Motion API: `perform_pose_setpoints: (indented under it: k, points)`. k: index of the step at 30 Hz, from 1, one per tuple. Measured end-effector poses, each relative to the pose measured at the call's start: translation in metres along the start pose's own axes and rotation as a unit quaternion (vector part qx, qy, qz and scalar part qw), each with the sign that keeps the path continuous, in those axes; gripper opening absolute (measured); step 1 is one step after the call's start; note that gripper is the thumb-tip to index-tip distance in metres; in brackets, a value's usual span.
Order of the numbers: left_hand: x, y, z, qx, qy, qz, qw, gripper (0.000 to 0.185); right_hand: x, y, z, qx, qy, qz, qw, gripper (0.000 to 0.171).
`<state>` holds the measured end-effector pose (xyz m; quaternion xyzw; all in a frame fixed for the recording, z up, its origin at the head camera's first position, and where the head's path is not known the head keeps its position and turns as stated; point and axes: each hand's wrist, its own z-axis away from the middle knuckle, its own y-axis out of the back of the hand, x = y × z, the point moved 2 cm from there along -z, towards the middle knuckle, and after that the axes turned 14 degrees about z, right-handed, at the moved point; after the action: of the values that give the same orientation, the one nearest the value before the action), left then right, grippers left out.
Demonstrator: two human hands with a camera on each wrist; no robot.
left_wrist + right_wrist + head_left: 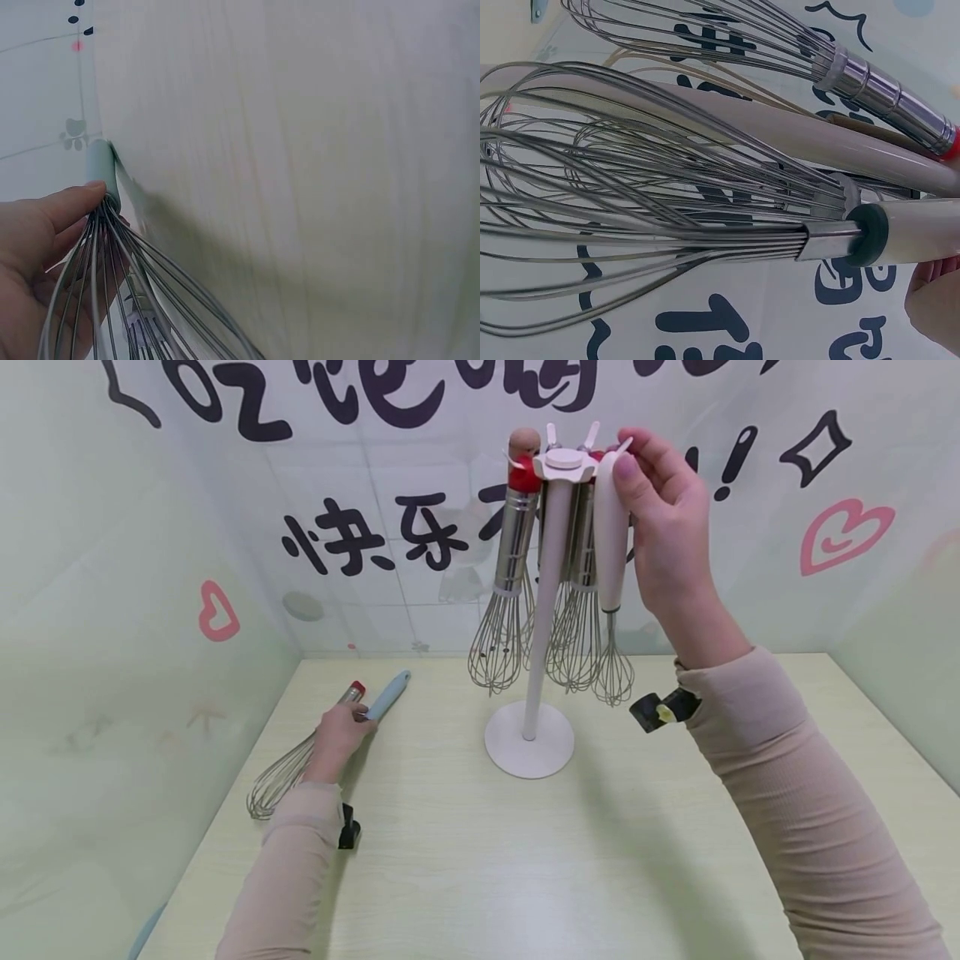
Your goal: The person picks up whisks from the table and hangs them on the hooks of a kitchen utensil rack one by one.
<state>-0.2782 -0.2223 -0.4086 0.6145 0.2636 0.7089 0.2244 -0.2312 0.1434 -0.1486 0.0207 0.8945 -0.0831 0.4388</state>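
My right hand (667,518) pinches the top of a white-handled whisk (611,543) at a hook of the white rack (551,602). Its wires hang down; in the right wrist view its dark collar (868,235) is close to the camera. On the left, my left hand (341,739) grips a whisk with a light blue handle (388,696) just below the handle, thumb on the neck in the left wrist view. Wires of that whisk (101,255) spread toward the camera. Beside that hand lies a steel whisk with a red end (351,693), partly covered by the fingers.
Hanging on the rack are a steel whisk with a red band (514,539), one with a wooden handle (524,441) and another steel whisk (583,547). The round base (528,760) stands on the pale table (465,860). Printed sheeting (420,468) encloses the back and sides.
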Motion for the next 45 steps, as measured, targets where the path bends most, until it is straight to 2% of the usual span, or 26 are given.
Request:
perform_pose_setpoints:
  k: [6, 20, 33, 39, 45]
  points:
    - [0.0, 0.001, 0.0, -0.004, 0.009, 0.013, 0.9999, 0.041, 0.0, -0.001, 0.0, 0.0, -0.002, -0.015, 1.0, 0.014]
    - [0.013, 0.004, 0.002, 0.019, -0.042, 0.04, 0.9982, 0.04, 0.0, -0.001, -0.002, -0.008, -0.012, -0.049, 0.999, 0.013]
    - [0.023, 0.004, 0.002, 0.029, -0.055, 0.096, 0.9934, 0.041, -0.002, -0.002, 0.0, 0.0, -0.026, -0.067, 0.997, 0.012]
    - [0.028, 0.003, 0.002, 0.05, -0.066, 0.123, 0.989, 0.042, -0.001, -0.002, 0.0, 0.004, -0.022, -0.066, 0.998, 0.013]
    - [0.039, 0.004, 0.002, 0.08, -0.088, 0.165, 0.9792, 0.04, -0.002, -0.002, 0.001, 0.013, -0.019, -0.066, 0.998, 0.014]
